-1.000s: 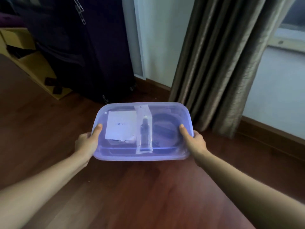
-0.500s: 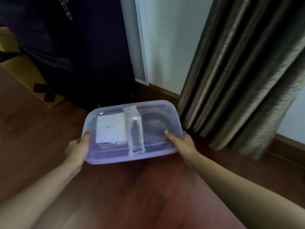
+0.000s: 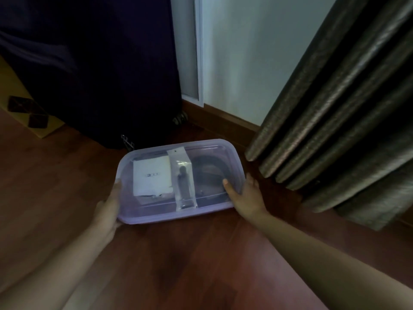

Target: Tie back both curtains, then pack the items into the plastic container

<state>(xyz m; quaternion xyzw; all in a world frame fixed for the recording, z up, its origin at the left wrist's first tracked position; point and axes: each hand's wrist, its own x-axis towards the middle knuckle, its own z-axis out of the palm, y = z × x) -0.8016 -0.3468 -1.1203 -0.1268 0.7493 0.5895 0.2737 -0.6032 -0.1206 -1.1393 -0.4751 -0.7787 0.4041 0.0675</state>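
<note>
1. At either short end of the plastic container, the two grips are closed on it. The left grip, a bare hand, has its thumb on the top edge and its fingers tucked below.
2. The right grip holds the opposite end, with its thumb laid flat on the top and its fingers wrapped round the side.
3. The container is translucent purple and is held level, low over the wooden floor. I cannot tell whether it touches the boards.
4. Showing at its top are a white card on the left, a clear packet with a dark item in the middle, and a dark coiled band on the right.
5. Just right of the container and near the right grip, the grey-brown curtain hangs in slanting folds.
6. Behind the container stands a dark suitcase on wheels, with a cardboard box at the far left.
7. A pale wall rises between the suitcase and the curtain.
</note>
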